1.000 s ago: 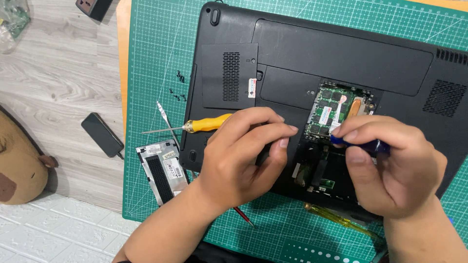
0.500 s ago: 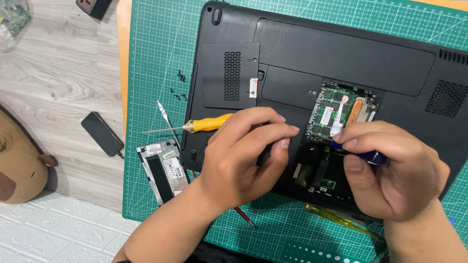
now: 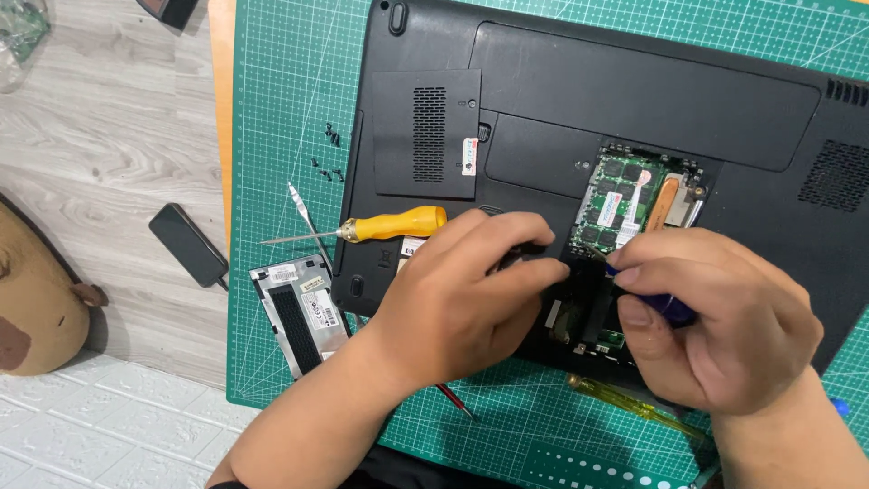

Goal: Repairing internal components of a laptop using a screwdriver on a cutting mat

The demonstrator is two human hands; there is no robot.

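Note:
A black laptop (image 3: 634,100) lies upside down on a green cutting mat (image 3: 290,109), with an open bay showing a green memory module (image 3: 625,195). My right hand (image 3: 715,317) is shut on a blue-handled screwdriver (image 3: 665,308) whose tip points into the bay near the module's lower edge. My left hand (image 3: 462,299) rests on the laptop base just left of the bay, fingers curled against the casing. What lies under its fingertips is hidden.
A yellow-handled screwdriver (image 3: 389,225) lies across the laptop's left edge. Metal tweezers (image 3: 303,213), small black screws (image 3: 328,149) and a removed drive (image 3: 299,312) sit on the mat's left. A clear yellow screwdriver (image 3: 625,403) lies near the front edge. A phone (image 3: 187,244) rests on the wooden surface.
My right hand has shifted slightly down and left with the screwdriver. My left hand has stayed in place.

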